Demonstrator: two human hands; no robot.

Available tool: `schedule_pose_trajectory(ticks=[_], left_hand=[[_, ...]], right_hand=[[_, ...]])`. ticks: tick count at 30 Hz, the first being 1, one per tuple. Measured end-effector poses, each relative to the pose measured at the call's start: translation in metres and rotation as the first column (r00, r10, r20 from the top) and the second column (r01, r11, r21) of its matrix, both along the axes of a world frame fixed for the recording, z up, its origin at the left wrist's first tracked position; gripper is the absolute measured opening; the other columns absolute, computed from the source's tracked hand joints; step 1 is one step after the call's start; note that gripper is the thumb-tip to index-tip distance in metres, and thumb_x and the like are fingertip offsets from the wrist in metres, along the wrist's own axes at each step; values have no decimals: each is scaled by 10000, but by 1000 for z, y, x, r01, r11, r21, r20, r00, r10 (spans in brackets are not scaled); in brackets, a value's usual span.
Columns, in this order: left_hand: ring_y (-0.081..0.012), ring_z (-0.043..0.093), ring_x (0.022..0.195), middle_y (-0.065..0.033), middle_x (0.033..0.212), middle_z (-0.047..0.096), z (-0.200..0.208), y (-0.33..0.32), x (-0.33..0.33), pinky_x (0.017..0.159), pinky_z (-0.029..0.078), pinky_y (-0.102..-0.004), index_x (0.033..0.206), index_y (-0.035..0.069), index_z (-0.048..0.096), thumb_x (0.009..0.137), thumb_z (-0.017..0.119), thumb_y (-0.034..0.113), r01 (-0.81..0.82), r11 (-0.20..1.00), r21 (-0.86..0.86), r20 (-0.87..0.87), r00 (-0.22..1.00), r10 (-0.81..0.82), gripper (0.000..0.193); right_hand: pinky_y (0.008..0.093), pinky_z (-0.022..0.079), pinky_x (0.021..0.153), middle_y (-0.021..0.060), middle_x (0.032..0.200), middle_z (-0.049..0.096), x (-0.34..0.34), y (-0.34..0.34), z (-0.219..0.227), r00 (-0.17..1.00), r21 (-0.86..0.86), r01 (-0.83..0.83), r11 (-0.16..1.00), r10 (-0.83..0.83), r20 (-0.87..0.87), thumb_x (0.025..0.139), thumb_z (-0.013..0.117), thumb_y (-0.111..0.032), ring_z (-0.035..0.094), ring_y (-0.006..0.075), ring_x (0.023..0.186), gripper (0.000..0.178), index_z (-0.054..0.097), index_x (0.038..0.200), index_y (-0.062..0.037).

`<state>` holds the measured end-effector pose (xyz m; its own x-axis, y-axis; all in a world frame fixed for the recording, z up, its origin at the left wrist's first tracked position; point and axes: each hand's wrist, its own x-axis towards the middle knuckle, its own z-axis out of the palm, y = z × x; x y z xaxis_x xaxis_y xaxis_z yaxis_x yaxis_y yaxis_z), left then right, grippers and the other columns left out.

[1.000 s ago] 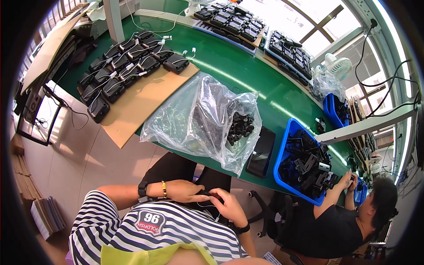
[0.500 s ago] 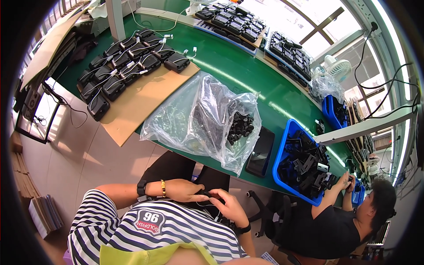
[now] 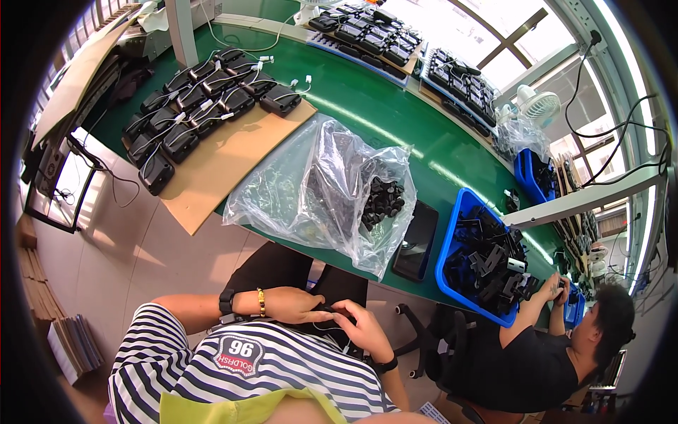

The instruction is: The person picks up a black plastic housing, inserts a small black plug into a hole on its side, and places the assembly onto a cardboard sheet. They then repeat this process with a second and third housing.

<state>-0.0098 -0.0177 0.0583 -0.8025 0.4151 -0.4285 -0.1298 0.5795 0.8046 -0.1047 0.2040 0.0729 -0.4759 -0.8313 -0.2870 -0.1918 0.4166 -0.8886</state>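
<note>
Close to my body, over my lap, both hands meet at a small black part [image 3: 324,308] that is mostly covered by fingers. My left hand [image 3: 288,304] comes from the left, its fingers pinched on one side of this part. From the other side my right hand [image 3: 361,329] grips it with thumb and fingers. A thin white cable [image 3: 326,326] runs below the fingers; where it ends is hidden. In front of me on the green table [image 3: 431,127] lies a clear plastic bag [image 3: 282,194] with small black pieces [image 3: 383,203] in it.
Black cased units with white cables [image 3: 205,95] stand in rows on a brown board [image 3: 226,162]. Right of the bag are a dark phone [image 3: 417,240] and a blue bin [image 3: 443,265] of black parts. A co-worker [image 3: 522,360] sits at right. Trays of black units [image 3: 367,32] stand at the back.
</note>
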Motion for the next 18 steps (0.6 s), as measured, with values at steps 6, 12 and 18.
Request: schedule_pose_trajectory(ticks=[6,12,18], left_hand=[[-458,669,925,-295,964,686,-1,-1,0,828,523,-494,1290,-32,553,1041,394,614,7,1000,5,2,1000,-7,710],[-439,676,904,-281,952,688,-2,-1,4,812,522,-486,1299,-25,550,1045,394,606,-12,1000,16,-11,1000,12,698],[-383,685,840,-253,893,674,-2,-8,10,767,525,-441,1289,-22,551,1055,415,575,-131,970,205,-41,989,142,655]], right_hand=[[316,529,782,136,970,701,0,1,-8,998,-10,13,1000,-12,55,965,659,-121,686,204,873,204,628,1109,20],[312,527,784,139,985,702,-1,3,-14,997,-20,1,1000,1,83,964,669,-127,686,192,885,225,622,1130,18],[326,525,806,157,1045,691,-3,-2,18,984,-27,31,999,-26,174,951,698,-155,687,225,922,292,613,1179,7]])
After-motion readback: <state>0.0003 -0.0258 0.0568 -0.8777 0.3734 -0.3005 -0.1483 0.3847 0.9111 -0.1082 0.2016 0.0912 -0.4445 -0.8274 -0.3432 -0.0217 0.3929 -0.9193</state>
